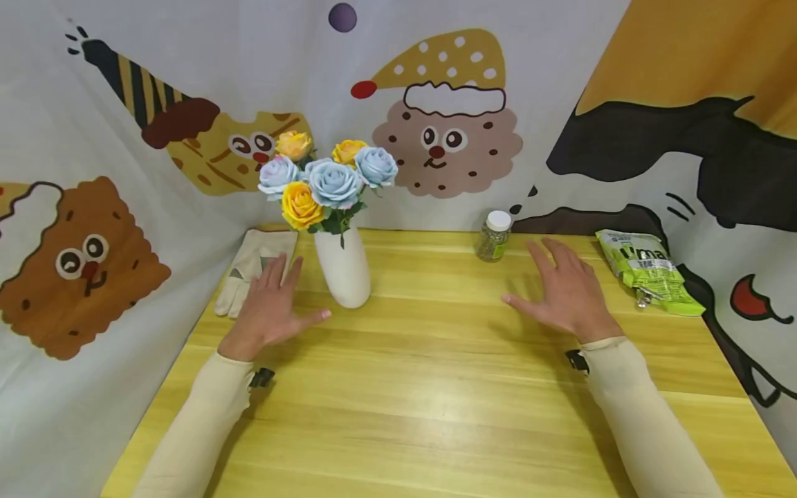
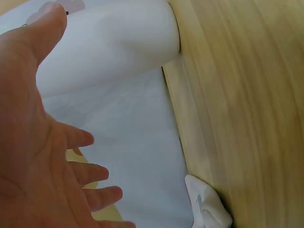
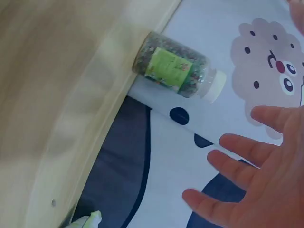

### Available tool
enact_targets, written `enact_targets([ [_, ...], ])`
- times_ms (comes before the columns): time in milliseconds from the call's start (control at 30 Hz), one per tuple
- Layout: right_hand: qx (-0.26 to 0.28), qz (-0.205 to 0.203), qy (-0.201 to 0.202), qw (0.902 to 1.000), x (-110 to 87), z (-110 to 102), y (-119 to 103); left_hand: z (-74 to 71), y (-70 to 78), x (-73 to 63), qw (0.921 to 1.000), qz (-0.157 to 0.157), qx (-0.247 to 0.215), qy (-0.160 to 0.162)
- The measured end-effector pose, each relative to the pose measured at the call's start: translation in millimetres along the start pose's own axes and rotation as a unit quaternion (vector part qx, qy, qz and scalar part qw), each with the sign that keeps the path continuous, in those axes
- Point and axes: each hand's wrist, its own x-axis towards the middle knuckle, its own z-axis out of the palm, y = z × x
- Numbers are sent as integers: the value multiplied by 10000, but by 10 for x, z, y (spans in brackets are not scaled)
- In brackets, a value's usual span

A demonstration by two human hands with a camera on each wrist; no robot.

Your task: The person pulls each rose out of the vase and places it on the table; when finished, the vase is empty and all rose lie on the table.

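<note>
My left hand (image 1: 270,304) is held over the left side of the wooden table (image 1: 423,387), fingers spread and holding nothing. Just right of it stands a white vase (image 1: 344,270) with blue and yellow roses (image 1: 334,183); the left wrist view shows the vase (image 2: 114,42) past the thumb. Partly behind that hand lies a pair of pale gloves (image 1: 249,266). On the other side my right hand (image 1: 569,294) also has its fingers spread, with nothing in it. Near its fingertips is a clear jar (image 1: 493,238) with a white lid, a green label and small multicoloured bits inside (image 3: 168,69).
A green and white plastic packet (image 1: 650,270) lies at the back right of the table. Behind the table hangs a white cloth (image 1: 280,62) printed with cartoon biscuits, reaching round the left side. Dark wrist cameras (image 1: 262,377) sit below both cuffs.
</note>
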Motion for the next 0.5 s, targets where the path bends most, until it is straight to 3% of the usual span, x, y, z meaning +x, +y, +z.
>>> enact_targets([
  [233,570,-470,645,9952,117,-19,-146,-11,44,73,9956,189,-898,178],
  [500,1155,-911,1361,9797,299,-93,-454,1,120,152,9859,416,-1496,622],
])
